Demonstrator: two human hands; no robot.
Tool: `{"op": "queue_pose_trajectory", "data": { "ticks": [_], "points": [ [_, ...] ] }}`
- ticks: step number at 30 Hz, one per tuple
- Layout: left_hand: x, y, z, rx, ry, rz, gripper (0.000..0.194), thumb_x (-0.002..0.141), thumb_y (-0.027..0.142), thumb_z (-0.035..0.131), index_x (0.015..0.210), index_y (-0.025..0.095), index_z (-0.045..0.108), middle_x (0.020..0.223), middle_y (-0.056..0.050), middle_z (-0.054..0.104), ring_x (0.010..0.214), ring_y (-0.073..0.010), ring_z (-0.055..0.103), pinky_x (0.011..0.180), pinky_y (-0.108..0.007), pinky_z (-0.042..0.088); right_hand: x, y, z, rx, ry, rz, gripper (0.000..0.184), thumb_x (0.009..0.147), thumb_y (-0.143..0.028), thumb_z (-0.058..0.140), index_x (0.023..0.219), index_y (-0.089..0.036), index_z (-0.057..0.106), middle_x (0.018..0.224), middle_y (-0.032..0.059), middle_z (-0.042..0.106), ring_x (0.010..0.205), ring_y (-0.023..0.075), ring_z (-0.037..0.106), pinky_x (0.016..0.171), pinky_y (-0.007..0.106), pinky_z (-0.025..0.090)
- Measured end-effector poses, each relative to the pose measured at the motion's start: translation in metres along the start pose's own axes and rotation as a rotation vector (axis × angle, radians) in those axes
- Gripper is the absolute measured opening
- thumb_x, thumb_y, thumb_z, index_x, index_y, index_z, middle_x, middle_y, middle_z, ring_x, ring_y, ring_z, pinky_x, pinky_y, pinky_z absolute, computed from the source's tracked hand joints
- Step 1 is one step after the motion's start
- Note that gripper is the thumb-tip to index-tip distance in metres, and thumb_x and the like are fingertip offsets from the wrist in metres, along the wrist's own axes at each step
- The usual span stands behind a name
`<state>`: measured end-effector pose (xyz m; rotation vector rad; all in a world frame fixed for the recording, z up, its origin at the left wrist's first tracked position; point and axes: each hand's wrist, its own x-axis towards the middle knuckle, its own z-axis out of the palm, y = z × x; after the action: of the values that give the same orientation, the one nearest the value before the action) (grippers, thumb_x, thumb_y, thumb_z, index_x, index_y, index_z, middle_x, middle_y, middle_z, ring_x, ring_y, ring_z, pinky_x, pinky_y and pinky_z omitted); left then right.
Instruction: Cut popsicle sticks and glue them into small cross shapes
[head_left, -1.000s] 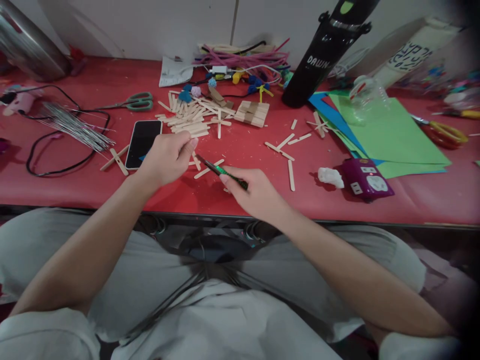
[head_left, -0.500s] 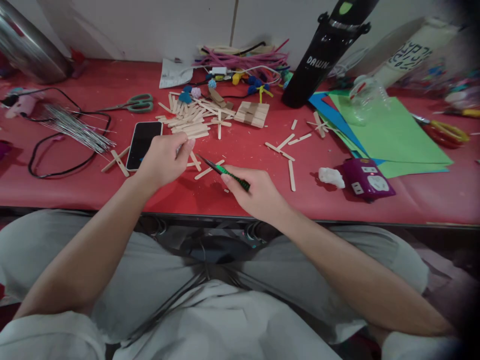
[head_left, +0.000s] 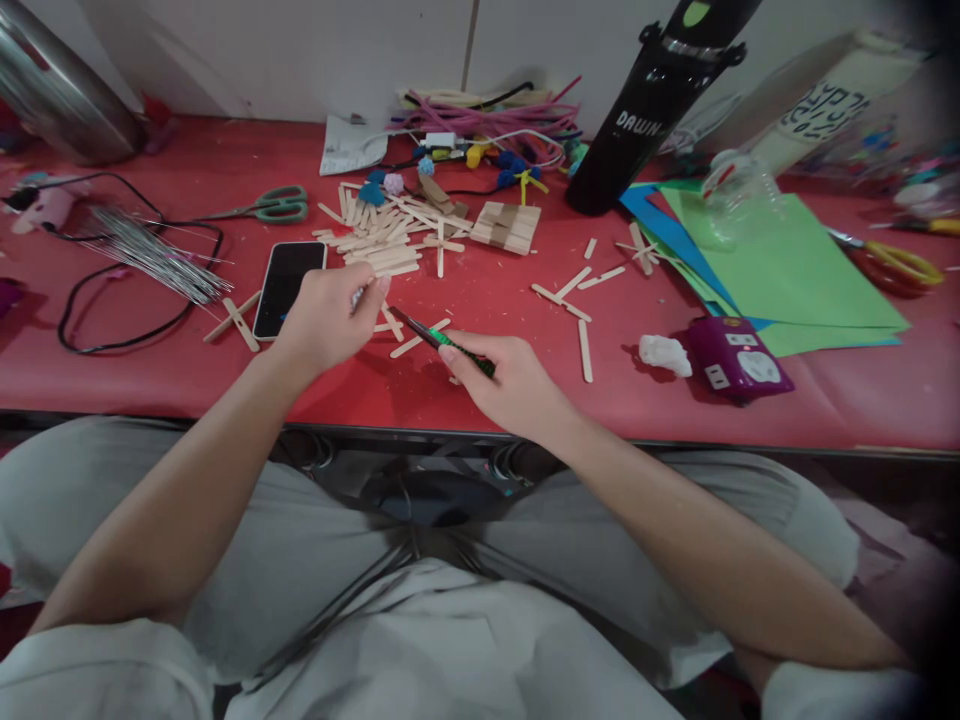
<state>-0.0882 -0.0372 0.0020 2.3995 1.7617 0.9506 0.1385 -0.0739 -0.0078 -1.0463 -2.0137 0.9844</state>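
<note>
My right hand is closed around a green-and-black craft knife, its dark pointed blade aimed up and left toward my other hand. My left hand is closed in a pinch above the red table; a small greyish bit shows between its fingers, too hidden to name. Just under and between the hands lie a few wooden craft sticks, some crossed. A phone lies partly behind my left hand. Beyond it is a heap of craft sticks.
Green-handled scissors and a bundle of thin wires lie at left. A flat panel of joined sticks lies behind. At right are a black bottle, coloured paper, a purple socket block and a white lump.
The knife in my right hand has shifted slightly left, its tip nearer my left hand. My left hand stays almost still.
</note>
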Motion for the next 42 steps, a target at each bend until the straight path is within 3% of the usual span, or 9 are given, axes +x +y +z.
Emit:
{"op": "queue_pose_trajectory", "data": {
  "ticks": [12, 22, 31, 42],
  "points": [
    [0.0010, 0.0004, 0.0001, 0.012, -0.006, -0.002, 0.037, 0.089, 0.037, 0.048, 0.059, 0.023, 0.031, 0.050, 0.002, 0.033, 0.049, -0.0144, 0.034, 0.055, -0.033, 0.028, -0.0007, 0.0010, 0.0019, -0.076, -0.003, -0.042, 0.031, 0.098, -0.033, 0.047, 0.102, -0.013, 0.069, 0.083, 0.0061, 0.069, 0.074, 0.0172, 0.063, 0.072, 0.026, 0.045],
    [-0.0004, 0.0031, -0.0024, 0.059, -0.031, 0.020, 0.035, 0.091, 0.035, 0.045, 0.061, 0.023, 0.033, 0.050, 0.003, 0.034, 0.049, -0.0136, 0.035, 0.055, -0.031, 0.029, -0.0015, -0.0031, 0.0042, -0.246, -0.025, -0.031, 0.022, 0.098, -0.026, 0.041, 0.092, -0.016, 0.060, 0.073, 0.0045, 0.061, 0.061, 0.0151, 0.051, 0.062, 0.027, 0.036],
    [-0.0001, 0.0017, -0.0035, 0.021, -0.033, 0.029, 0.037, 0.091, 0.034, 0.047, 0.060, 0.022, 0.030, 0.049, 0.003, 0.034, 0.048, -0.0132, 0.035, 0.054, -0.031, 0.028, -0.0026, 0.0007, 0.0061, -0.273, -0.019, -0.044, 0.020, 0.097, -0.025, 0.041, 0.089, -0.017, 0.057, 0.074, 0.0054, 0.062, 0.063, 0.0162, 0.054, 0.062, 0.027, 0.036],
    [0.0012, 0.0001, 0.0003, 0.026, -0.015, 0.035, 0.036, 0.091, 0.034, 0.048, 0.061, 0.022, 0.030, 0.051, 0.003, 0.035, 0.049, -0.0136, 0.037, 0.055, -0.031, 0.028, -0.0078, 0.0051, 0.0058, -0.198, 0.013, -0.108, 0.021, 0.099, -0.027, 0.043, 0.093, -0.016, 0.060, 0.080, 0.0069, 0.067, 0.073, 0.0184, 0.064, 0.070, 0.028, 0.044]
  ]
}}
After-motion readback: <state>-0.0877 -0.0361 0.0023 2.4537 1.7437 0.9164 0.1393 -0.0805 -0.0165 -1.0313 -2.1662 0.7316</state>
